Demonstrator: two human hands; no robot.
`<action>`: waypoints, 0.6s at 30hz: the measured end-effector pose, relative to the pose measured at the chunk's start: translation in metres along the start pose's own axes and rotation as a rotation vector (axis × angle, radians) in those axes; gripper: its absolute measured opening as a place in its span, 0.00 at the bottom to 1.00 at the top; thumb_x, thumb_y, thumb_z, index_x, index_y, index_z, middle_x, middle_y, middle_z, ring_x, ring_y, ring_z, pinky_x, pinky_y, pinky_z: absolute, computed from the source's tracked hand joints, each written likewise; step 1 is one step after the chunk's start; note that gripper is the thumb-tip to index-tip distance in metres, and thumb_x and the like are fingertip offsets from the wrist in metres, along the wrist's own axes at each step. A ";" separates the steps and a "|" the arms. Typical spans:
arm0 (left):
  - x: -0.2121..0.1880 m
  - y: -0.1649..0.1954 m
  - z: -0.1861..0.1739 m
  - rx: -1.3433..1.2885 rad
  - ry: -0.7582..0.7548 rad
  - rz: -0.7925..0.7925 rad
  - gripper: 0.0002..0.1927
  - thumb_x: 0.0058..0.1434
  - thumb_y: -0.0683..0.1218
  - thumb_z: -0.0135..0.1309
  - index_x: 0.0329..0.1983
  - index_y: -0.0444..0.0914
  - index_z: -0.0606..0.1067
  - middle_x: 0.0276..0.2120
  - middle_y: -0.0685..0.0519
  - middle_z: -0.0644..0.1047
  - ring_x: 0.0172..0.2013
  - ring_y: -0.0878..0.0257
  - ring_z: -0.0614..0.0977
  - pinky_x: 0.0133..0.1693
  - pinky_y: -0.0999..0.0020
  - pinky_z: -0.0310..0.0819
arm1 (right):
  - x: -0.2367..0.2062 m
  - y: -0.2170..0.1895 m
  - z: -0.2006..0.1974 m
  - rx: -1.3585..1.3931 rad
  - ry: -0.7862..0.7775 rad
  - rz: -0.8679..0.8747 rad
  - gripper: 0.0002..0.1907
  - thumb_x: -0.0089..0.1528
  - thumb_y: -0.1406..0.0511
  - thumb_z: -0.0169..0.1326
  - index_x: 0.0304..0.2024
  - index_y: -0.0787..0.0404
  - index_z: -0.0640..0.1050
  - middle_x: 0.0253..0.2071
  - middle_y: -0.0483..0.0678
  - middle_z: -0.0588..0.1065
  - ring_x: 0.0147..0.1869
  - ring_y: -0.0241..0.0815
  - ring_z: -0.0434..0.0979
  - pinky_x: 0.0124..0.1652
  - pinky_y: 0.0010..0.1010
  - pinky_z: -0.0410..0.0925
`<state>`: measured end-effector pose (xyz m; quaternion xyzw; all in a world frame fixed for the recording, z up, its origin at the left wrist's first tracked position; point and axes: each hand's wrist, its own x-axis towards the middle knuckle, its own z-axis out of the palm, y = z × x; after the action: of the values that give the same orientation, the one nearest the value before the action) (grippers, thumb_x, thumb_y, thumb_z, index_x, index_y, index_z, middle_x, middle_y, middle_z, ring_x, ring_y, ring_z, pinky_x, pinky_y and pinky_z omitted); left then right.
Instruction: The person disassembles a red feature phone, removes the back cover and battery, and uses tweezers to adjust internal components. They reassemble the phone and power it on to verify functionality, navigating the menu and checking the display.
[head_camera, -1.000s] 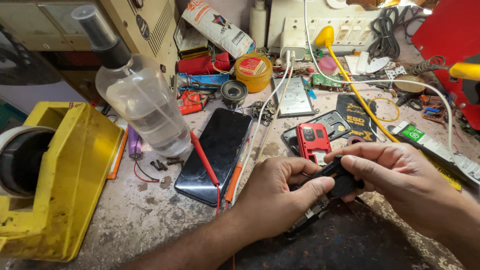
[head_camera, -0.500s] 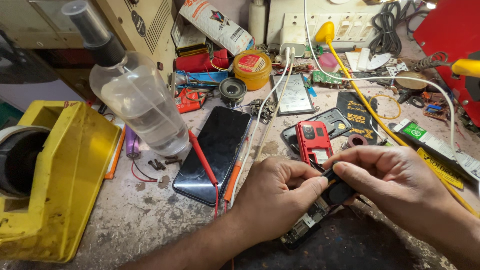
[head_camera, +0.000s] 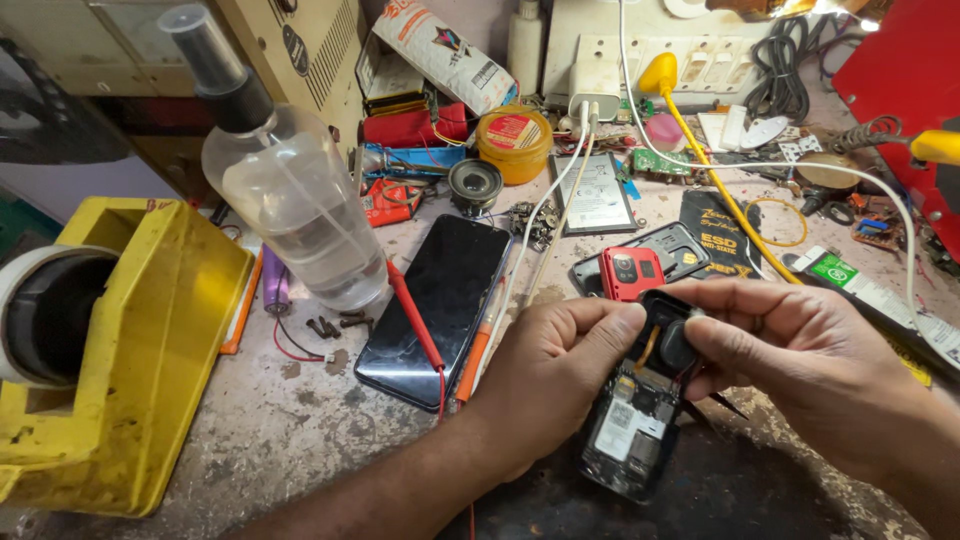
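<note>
Near the front edge of the desk (head_camera: 250, 440), both hands grip an opened small phone (head_camera: 640, 425) with its back cover off and its innards showing. Left hand (head_camera: 555, 375) pinches its left side with curled fingers, while right hand (head_camera: 800, 355) closes over the top, thumb pressing a black round part (head_camera: 676, 345). Just left lies a black smartphone (head_camera: 435, 305) with a red probe (head_camera: 415, 315) across it; farther left stand a clear spray bottle (head_camera: 290, 210) and a yellow tape dispenser (head_camera: 120, 340).

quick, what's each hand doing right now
left hand: closed on the opened phone, gripping its left edge
right hand: fingers pinching the phone's top end
</note>
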<state>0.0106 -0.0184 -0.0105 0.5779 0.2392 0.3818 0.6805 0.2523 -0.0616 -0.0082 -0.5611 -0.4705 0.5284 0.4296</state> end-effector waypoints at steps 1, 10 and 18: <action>0.000 0.000 0.000 0.024 0.004 -0.010 0.16 0.73 0.48 0.50 0.41 0.31 0.82 0.29 0.58 0.80 0.28 0.75 0.76 0.30 0.76 0.72 | 0.000 0.001 0.000 -0.014 -0.010 -0.015 0.20 0.67 0.66 0.57 0.60 0.66 0.79 0.42 0.54 0.85 0.39 0.39 0.83 0.38 0.34 0.78; -0.002 0.003 -0.001 0.143 0.034 -0.032 0.14 0.69 0.48 0.55 0.39 0.31 0.82 0.28 0.57 0.81 0.27 0.75 0.77 0.28 0.77 0.72 | -0.003 0.009 0.001 -0.040 -0.040 -0.131 0.19 0.66 0.68 0.59 0.59 0.67 0.79 0.40 0.54 0.85 0.39 0.39 0.83 0.38 0.32 0.78; 0.000 0.008 0.000 -0.075 0.088 -0.143 0.15 0.71 0.49 0.54 0.40 0.31 0.80 0.27 0.55 0.80 0.25 0.73 0.77 0.26 0.76 0.73 | -0.002 -0.003 0.001 0.289 -0.161 -0.117 0.23 0.75 0.63 0.52 0.69 0.69 0.75 0.40 0.55 0.80 0.42 0.42 0.80 0.43 0.38 0.77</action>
<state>0.0087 -0.0182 -0.0026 0.5162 0.2952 0.3661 0.7158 0.2508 -0.0632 -0.0053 -0.4210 -0.4545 0.6077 0.4969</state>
